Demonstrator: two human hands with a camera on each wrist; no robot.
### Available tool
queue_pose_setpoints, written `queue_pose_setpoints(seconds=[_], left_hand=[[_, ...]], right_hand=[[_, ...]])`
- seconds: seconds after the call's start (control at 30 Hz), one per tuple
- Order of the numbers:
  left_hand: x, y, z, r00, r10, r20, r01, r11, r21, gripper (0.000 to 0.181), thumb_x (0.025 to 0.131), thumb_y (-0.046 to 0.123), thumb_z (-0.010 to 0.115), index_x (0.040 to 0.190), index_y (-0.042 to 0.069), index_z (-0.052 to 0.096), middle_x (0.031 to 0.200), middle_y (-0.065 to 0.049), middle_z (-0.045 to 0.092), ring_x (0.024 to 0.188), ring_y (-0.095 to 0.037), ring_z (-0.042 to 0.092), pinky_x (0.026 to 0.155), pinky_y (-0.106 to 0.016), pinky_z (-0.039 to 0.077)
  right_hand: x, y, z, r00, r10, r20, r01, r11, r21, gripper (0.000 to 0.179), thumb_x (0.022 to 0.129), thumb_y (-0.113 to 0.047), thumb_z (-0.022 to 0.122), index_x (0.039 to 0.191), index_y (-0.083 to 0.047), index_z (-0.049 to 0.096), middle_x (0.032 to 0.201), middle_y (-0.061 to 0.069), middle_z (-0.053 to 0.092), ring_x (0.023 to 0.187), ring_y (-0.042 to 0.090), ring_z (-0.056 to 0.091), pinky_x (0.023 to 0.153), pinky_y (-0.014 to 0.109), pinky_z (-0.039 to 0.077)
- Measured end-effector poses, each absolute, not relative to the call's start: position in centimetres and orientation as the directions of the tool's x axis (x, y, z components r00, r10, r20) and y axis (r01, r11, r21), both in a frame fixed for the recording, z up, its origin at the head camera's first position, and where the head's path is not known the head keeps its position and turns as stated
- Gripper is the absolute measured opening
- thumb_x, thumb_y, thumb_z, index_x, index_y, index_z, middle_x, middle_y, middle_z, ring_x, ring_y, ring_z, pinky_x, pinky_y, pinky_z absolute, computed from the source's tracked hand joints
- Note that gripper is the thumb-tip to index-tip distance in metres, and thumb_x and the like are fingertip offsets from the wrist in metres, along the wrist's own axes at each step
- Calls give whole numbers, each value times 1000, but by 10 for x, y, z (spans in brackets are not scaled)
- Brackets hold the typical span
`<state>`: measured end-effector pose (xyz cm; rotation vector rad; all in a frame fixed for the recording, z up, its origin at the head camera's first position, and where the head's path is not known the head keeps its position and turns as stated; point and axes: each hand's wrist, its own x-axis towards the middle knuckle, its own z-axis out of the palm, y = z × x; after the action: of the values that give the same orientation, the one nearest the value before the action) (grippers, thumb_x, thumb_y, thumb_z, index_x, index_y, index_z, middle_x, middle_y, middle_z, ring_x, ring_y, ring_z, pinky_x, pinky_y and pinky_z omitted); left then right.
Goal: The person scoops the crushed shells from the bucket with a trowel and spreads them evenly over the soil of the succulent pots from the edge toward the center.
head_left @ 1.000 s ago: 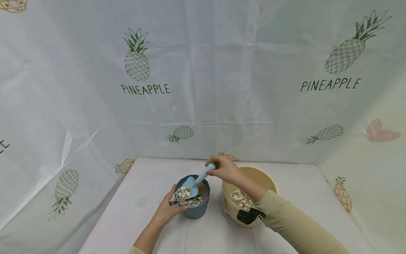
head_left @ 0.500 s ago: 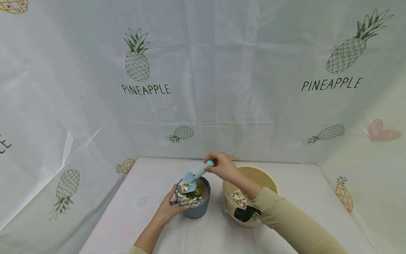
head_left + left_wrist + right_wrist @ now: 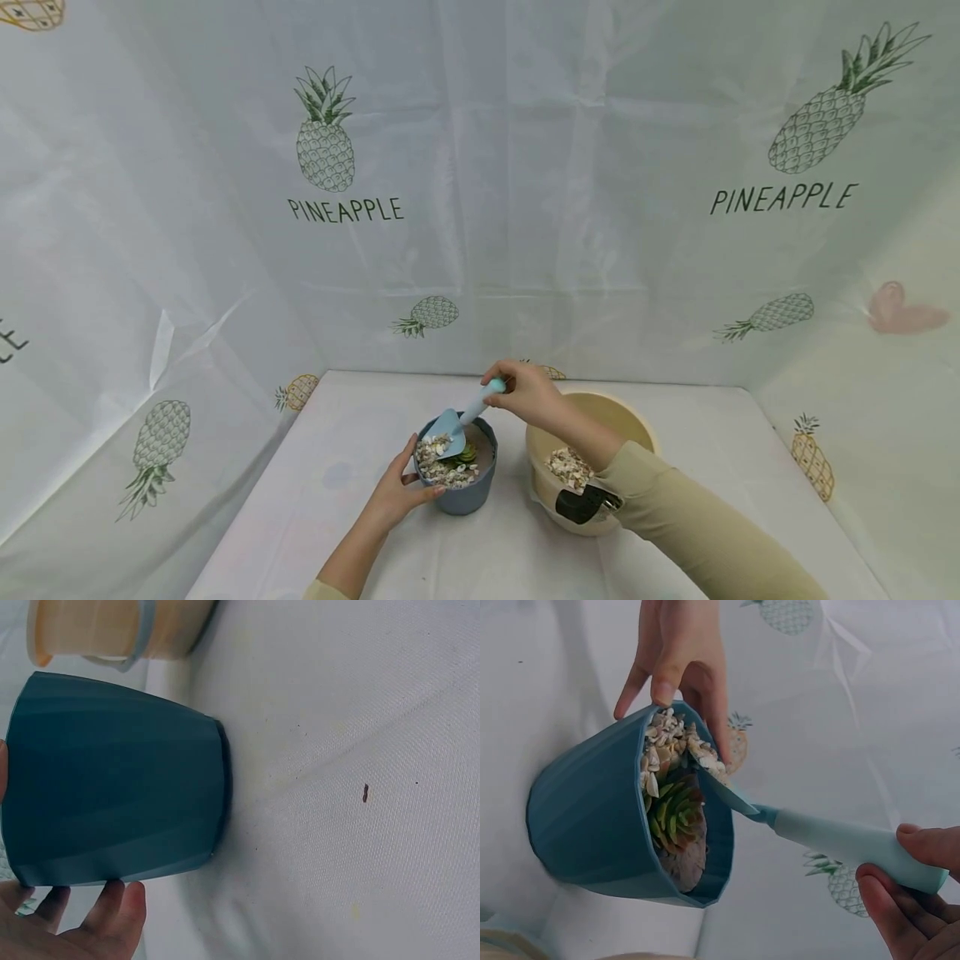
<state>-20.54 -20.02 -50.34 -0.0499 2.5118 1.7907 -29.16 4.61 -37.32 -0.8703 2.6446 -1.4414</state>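
A blue plant pot [image 3: 461,502] stands on the white-covered table, and my left hand [image 3: 393,493] grips its left side, thumb at the near rim. Inside, a green succulent [image 3: 676,814] is surrounded on one side by pale stone chips [image 3: 656,754], with a bare greyish patch on the other side. My right hand [image 3: 534,398] pinches the end of a light blue trowel [image 3: 452,423] between thumb and fingers. The trowel's blade slants down over the pot's left part, carrying chips close over those in the pot. In the left wrist view the pot's contents are hidden.
Right of the pot stands a cream basin [image 3: 632,417] with more chips [image 3: 568,468] inside. My right forearm crosses over it, with a black wrist mount [image 3: 581,506] overlapping its near side. A pineapple-print sheet [image 3: 540,250] hangs behind the table.
The trowel blade has shifted up and towards the pot's far left, uncovering the succulent, then dipped slightly. My left hand and the pot have stayed in place.
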Motion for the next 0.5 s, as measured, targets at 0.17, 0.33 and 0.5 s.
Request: queue_pose_setpoints(seconds=[0.17,0.33,0.5], left_hand=[[-206,-199,-503,-998,18,-57,-49,314,948,105,77,15,85,156,7,17,153,-34,14,122,-54,44,85,-49,54],[-206,-199,-502,-998,17,-55,-47,313,949,105,77,14,85,156,7,17,153,-34,14,121,-54,45,84,-48,54],[-206,-199,-500,-998,10,-63,-57,313,948,105,76,13,85,156,7,17,153,-34,14,121,-53,45,85,-48,54]], right_hand=[[-296,40,-374,-850,-460,257,-463,419,-781,19,85,-6,75,103,-9,70,93,3,66,76,12,64,64,28,54],[-300,38,-374,-858,-443,258,-451,413,-791,19,86,-5,75,103,-8,69,95,4,66,78,13,65,66,27,55],[-301,39,-372,-871,-425,248,-434,427,-794,20,86,-6,75,105,-9,69,94,7,66,76,14,64,65,29,55]])
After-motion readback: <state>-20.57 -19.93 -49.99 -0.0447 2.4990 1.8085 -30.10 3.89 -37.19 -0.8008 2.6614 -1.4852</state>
